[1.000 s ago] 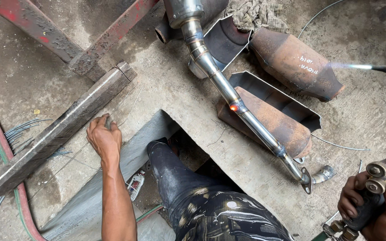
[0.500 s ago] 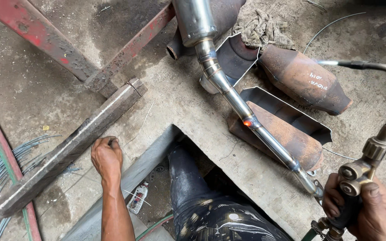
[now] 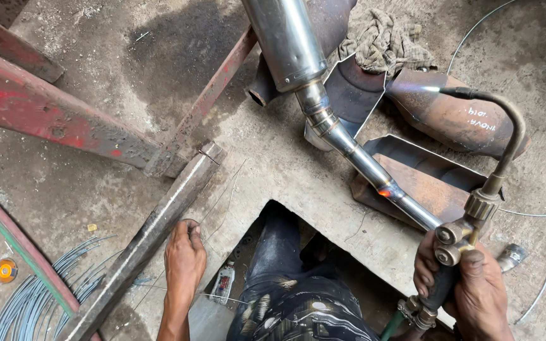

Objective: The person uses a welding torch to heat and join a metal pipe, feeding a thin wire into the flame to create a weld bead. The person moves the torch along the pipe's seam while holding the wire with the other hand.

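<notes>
Far left: coil of grey wire (image 3: 26,297) on the concrete floor (image 3: 127,57), small orange spool (image 3: 6,270) beside it. Red-painted steel beams (image 3: 52,117) cross the upper left. A bare angle bar (image 3: 153,230) runs diagonally below them.

Left hand (image 3: 183,262): palm down on the floor just beside the bar, fingers curled, pinching a thin filler wire (image 3: 219,202); wire end lies toward the bar's upper end.

Centre: polished exhaust pipe (image 3: 342,142) slopes down to the right, one small orange-glowing spot on it. Rusty metal shells (image 3: 456,120) lie behind, a rag (image 3: 387,41) above.

Right hand (image 3: 469,287): closed fully around the gas torch (image 3: 475,208) handle by the brass valves. Curved nozzle points up-left; flame lit, aimed over a rusty shell, well apart from the glowing spot.
</notes>
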